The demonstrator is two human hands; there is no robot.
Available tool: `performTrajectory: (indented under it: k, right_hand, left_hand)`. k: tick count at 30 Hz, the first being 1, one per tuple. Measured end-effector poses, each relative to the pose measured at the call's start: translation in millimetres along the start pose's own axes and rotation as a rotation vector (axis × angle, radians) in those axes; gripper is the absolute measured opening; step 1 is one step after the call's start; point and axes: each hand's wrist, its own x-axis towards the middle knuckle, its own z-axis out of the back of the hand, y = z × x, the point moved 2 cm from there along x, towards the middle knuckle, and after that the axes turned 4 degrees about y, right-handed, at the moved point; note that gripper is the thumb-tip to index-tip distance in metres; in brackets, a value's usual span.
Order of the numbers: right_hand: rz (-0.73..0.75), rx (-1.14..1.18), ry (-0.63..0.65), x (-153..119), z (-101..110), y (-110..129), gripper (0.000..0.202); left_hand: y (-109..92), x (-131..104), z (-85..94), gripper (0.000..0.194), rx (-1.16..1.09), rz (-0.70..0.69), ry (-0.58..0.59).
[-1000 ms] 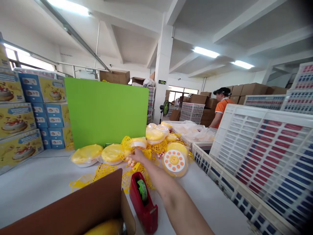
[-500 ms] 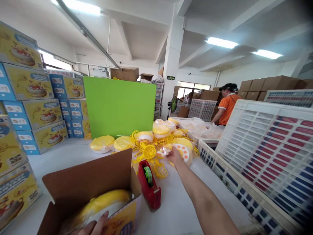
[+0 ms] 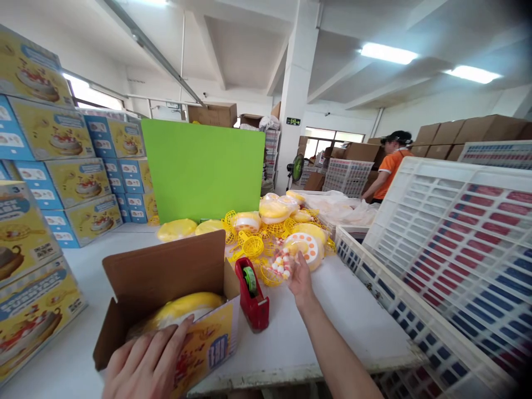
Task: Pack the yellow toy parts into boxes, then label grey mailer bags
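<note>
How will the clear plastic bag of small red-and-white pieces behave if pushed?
Probably floppy: the bag looks like thin film. Its small pieces may shift, appearing loose. Likely light, as the right hand holds only one side.

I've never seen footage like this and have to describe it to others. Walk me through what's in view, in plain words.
There is no machine here, only a person's two bare hands, seen by a camera worn on that person's head, looking forward and down. The left hand lies on the near side of an open box; a yellow-topped item is inside. The right hand holds a clear packet of small white and reddish pieces. On the white table, a red tape dispenser sits beside the box. Farther back are yellow mesh pieces and wrapped round items. Printed boxes are stacked at left, and a white crate leans at right.
</note>
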Motion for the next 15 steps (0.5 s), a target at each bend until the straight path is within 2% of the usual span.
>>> performTrajectory:
  k: [3, 5, 11, 15]
  right_hand:
    - [0.125, 0.094, 0.058, -16, -8, 2, 0.052]
    - [0.184, 0.140, 0.068, -27, -7, 0, 0.053]
    - [0.210, 0.282, -0.093, -57, 13, -18, 0.038]
    - [0.174, 0.333, -0.083, -66, 20, -24, 0.043]
  left_hand:
    - [-8, 8, -2.6, 0.068, 0.007, 0.000, 0.001]
    - [-13, 11, -5.6, 0.064, -0.011, -0.005, -0.011]
    - [-13, 18, -14.3, 0.048, -0.055, -0.051, -0.003]
    - [-12, 22, -16.0, 0.068, 0.010, -0.048, 0.017]
